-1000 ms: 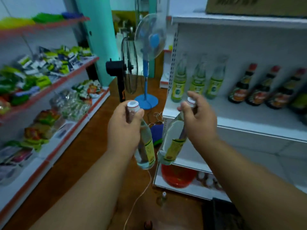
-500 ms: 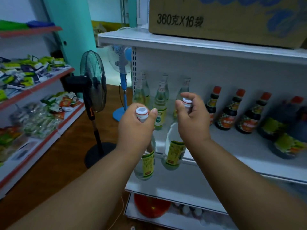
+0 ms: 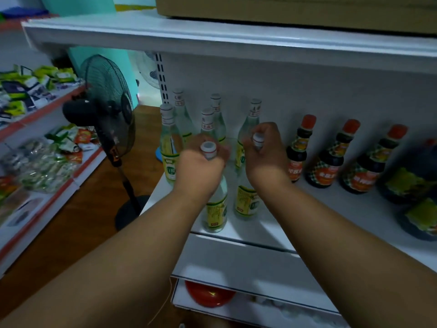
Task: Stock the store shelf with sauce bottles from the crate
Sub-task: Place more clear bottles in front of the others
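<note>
My left hand (image 3: 199, 171) grips the neck of a clear sauce bottle (image 3: 216, 209) with a yellow-green label and white cap; its base is at the front edge of the white shelf (image 3: 279, 235). My right hand (image 3: 266, 155) grips the neck of a second such bottle (image 3: 246, 204), which stands just right of the first on the shelf. Several matching clear bottles (image 3: 169, 147) stand behind them at the shelf's left end. The crate is out of view.
Dark sauce bottles with red caps (image 3: 331, 162) line the shelf to the right. A cardboard box (image 3: 295, 10) sits on the shelf above. A black standing fan (image 3: 107, 105) is close on the left, beside racks of snack packets (image 3: 42, 159). A red bowl (image 3: 209, 295) lies on the bottom shelf.
I have moved closer to the shelf, and both hands have carried their bottles forward and down onto its front part.
</note>
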